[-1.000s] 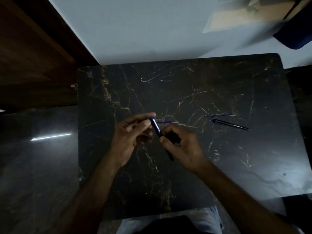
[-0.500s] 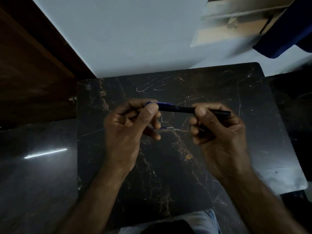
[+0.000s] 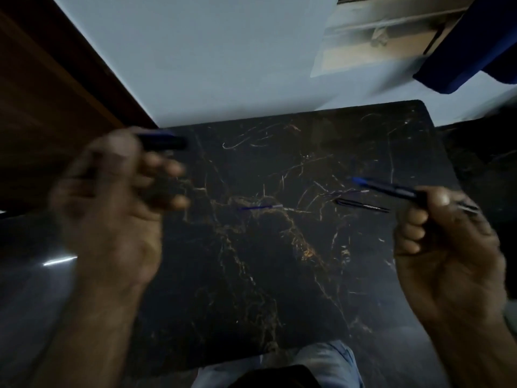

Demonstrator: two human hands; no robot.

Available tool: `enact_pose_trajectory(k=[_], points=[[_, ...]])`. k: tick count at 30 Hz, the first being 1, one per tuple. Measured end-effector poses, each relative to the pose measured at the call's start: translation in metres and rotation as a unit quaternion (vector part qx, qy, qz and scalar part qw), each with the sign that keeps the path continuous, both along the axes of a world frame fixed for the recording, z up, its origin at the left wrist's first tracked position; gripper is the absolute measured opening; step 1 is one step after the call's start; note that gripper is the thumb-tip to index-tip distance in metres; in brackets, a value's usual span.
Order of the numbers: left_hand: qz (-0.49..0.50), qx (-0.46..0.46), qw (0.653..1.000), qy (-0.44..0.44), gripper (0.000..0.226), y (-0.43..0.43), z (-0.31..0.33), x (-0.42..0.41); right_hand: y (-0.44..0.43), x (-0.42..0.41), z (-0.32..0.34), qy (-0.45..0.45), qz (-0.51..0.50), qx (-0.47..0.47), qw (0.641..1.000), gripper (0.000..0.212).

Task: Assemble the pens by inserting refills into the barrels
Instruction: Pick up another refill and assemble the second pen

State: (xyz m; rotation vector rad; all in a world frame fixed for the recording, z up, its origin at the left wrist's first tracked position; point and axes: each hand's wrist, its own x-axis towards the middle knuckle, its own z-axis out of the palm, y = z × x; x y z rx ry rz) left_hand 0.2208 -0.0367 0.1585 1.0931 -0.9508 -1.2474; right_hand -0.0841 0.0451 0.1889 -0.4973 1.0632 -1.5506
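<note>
left hand (image 3: 112,197), blurred, grips a dark cap (image 3: 163,142) at far left. right hand (image 3: 444,236) grips a pen barrel (image 3: 386,187) pointing left. a loose refill (image 3: 260,207) lies lengthwise left-right on the marble table (image 3: 279,303) between the hands, seemingly nearer the left hand's fingertips.

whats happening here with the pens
A person is working on pens over a dark marble table. The left hand holds a short dark piece, blurred. The right hand holds a dark pen barrel with a blue tip. The two hands are apart. A loose blue refill and another dark pen part lie on the table.
</note>
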Motion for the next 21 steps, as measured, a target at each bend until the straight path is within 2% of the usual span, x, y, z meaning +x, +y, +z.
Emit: enact_pose_trajectory(k=[2, 5, 7, 9, 14, 19, 21], points=[[-0.055, -0.024, 0.996, -0.068, 0.021, 0.013, -0.034, -0.004, 0.003, 0.011, -0.005, -0.010, 0.043, -0.005, 0.999, 0.011], [-0.054, 0.057, 0.982, -0.172, 0.013, 0.032, -0.109, -0.023, -0.003, 0.036, -0.010, -0.061, 0.050, -0.012, 0.997, 0.005], [-0.066, 0.089, 0.949, -0.294, 0.020, 0.034, -0.157, -0.020, -0.004, 0.038, -0.016, -0.069, 0.054, 0.014, 0.996, 0.009], [-0.096, 0.055, 0.908, -0.403, 0.021, 0.030, -0.187, -0.009, -0.003, 0.037, -0.021, -0.062, 0.056, 0.040, 0.996, 0.005], [-0.166, 0.097, 0.838, -0.510, 0.017, 0.001, -0.213, 0.010, 0.007, 0.042, -0.037, -0.075, 0.055, 0.075, 0.993, 0.005], [-0.208, 0.039, 0.794, -0.570, 0.020, -0.005, -0.224, 0.015, 0.012, 0.050, -0.045, -0.094, 0.079, 0.083, 0.989, 0.012], [-0.199, 0.024, 0.780, -0.592, 0.021, -0.005, -0.229, 0.016, 0.012, 0.048, -0.047, -0.090, 0.074, 0.081, 0.990, 0.005]])
